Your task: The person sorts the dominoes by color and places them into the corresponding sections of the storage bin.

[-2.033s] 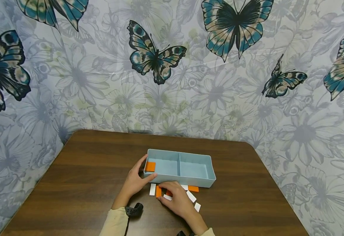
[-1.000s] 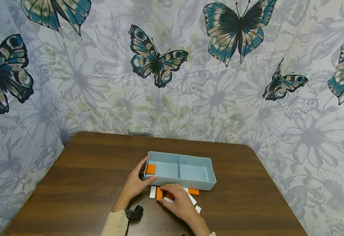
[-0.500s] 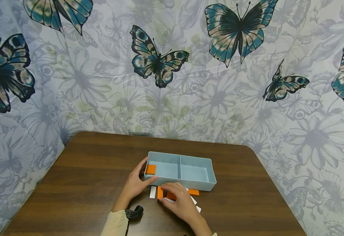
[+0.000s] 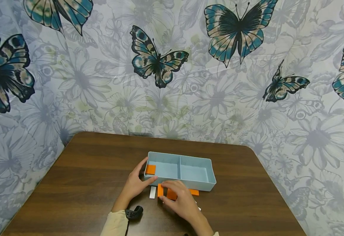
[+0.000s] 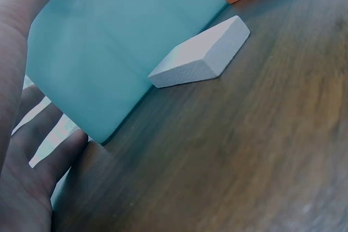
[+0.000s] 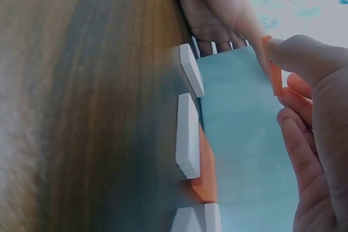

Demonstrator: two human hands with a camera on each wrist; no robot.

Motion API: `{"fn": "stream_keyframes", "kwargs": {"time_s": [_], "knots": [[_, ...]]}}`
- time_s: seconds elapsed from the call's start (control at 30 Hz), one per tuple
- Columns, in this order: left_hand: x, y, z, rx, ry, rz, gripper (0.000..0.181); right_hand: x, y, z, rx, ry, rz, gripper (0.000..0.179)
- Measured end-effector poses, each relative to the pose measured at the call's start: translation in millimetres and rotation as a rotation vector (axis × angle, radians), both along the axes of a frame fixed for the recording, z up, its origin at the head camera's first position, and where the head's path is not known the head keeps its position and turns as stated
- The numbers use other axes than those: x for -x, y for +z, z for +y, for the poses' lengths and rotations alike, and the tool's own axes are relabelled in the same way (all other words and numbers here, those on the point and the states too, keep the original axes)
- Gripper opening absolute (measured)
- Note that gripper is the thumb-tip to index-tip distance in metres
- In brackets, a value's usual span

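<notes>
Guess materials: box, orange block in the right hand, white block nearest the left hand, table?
Box: probably plastic, matte; smooth, evenly blue, thin-walled.
Held orange block: maybe painted wood, matte; plain orange faces, too little detail to be sure.
White block: likely painted wood, matte; its end face looks finely rough.
Table: wood or wood-look laminate, slight sheen; streaked brown grain.
</notes>
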State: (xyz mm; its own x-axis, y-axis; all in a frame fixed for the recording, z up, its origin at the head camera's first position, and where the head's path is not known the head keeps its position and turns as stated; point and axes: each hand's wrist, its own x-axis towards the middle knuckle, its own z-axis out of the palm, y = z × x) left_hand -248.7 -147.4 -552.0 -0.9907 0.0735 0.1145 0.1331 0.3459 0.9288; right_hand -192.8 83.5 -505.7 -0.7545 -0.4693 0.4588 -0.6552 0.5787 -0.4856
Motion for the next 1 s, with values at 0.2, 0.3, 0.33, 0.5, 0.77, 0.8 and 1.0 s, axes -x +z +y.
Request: {"fn": "stream_keyframes", "kwargs": {"time_s": [0.2,0.3,0.33,0.5,0.77,0.8,1.0], "knots": [[0.2,0.8,-0.3,-0.003,-0.007,0.010,0.093,2.3,4.8,0,0.009,0.003,0.047,0.037],[-0.4,1.5,-0.4,-0.002,-0.011,0.013,0.092,4.6,6.5,0,0.024,0.006,0.078,0.038],[-0.7,1.8,-0.4,-0.002,-0.011,0.014,0.092,5.4,7.1,0,0.029,0.004,0.082,0.038],[-1.1,1.2,-0.2,0.000,-0.010,0.012,0.092,8.8,10.6,0,0.033,-0.014,0.077,0.037],[-1.5,1.5,-0.7,-0.004,-0.007,0.010,0.092,15.0,12.8,-1,0.044,-0.046,0.051,0.036],[-1.3,1.3,-0.7,-0.003,-0.007,0.012,0.092,15.9,12.5,0,0.049,-0.045,0.059,0.036],[-1.2,0.3,-0.9,0.001,-0.006,0.030,0.091,22.7,9.9,0,0.059,-0.047,0.110,0.038]]}}
